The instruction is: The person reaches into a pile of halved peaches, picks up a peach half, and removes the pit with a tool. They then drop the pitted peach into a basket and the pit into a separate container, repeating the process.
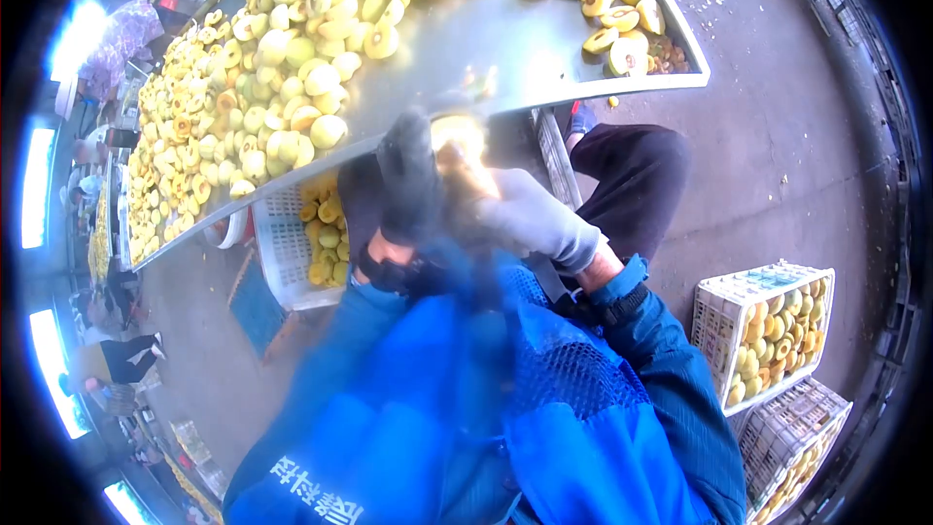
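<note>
A yellow peach (459, 136), glaring and blurred, is between my two hands at the near edge of the metal table (428, 78). My left hand (410, 175), in a dark glove, is closed against the peach's left side. Below and to the right of it is my right hand (530, 214) in a light grey glove. Its fingers are curled towards the fruit, and motion blur hides whatever they grip. Halved peaches (292, 87) are heaped on the table's left and far side, several showing brown centres.
More halves and brown scraps (669, 56) lie in the table's right corner. Under the table stands a white crate (277, 243) of peaches beside a blue-topped stool (260, 306). Two stacked crates (714, 331) of halves stand at right on the concrete floor. Other people are at far left.
</note>
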`<state>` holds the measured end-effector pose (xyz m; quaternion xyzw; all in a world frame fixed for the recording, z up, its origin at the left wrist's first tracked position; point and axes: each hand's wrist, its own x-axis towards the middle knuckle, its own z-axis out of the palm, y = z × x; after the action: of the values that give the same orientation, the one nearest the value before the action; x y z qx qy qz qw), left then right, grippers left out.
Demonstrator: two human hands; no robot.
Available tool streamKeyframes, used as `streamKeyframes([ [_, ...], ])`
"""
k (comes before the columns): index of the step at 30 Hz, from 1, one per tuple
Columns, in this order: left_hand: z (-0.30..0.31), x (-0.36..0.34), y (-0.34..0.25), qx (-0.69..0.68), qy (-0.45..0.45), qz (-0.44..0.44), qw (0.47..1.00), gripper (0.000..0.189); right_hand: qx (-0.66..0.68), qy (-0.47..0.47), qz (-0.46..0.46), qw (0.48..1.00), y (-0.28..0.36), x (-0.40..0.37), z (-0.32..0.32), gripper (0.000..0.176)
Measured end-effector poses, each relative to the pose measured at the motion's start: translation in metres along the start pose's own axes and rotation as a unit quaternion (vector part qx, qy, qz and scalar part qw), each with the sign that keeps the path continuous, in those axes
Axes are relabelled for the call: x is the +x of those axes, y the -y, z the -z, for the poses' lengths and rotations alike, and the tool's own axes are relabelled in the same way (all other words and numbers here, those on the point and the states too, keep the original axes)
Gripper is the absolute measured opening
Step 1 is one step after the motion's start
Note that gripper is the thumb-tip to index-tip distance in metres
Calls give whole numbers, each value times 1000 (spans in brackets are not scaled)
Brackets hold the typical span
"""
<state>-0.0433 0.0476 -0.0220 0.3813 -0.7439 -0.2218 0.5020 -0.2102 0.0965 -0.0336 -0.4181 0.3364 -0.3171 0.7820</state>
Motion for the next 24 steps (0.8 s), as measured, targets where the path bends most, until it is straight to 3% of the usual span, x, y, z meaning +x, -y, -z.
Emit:
streamKeyframes([
  [1,5,1,-6,43,20,-18,999,44,-128,-37,44,990,-9,6,0,23],
  [3,12,8,-5,-197,80,182,960,47,-377,-111,137,909,-21,22,-1,22],
  [6,14,17,-3,-234,62,196,950,52,-56,-65,5,996,-6,17,-14,25],
  [9,16,17,-7,-248,70,177,950,54,-17,9,11,1000,-10,20,-5,22],
  [11,16,16,-6,-262,75,159,949,57,-243,-25,102,964,-12,26,5,21],
  [13,17,15,-5,-280,76,154,944,59,-316,-26,149,937,-14,33,9,19],
  [16,23,11,0,-299,48,164,939,61,-46,67,29,996,-10,38,2,20],
  [19,29,3,7,-289,-5,171,942,62,-105,-9,97,990,-22,47,-12,21],
  [20,30,-1,10,-287,-21,175,942,62,-282,-9,171,944,-23,52,-10,23],
  [21,30,-7,13,-284,-37,182,941,63,-446,-8,239,863,-23,58,-5,24],
  [22,29,-9,17,-425,-23,207,881,62,-592,-4,300,748,-23,64,0,26],
  [23,27,-11,22,-551,-18,239,800,61,-605,41,222,764,-22,68,10,28],
  [24,26,-12,30,-654,-8,247,715,60,-596,22,245,764,-24,70,8,28],
])
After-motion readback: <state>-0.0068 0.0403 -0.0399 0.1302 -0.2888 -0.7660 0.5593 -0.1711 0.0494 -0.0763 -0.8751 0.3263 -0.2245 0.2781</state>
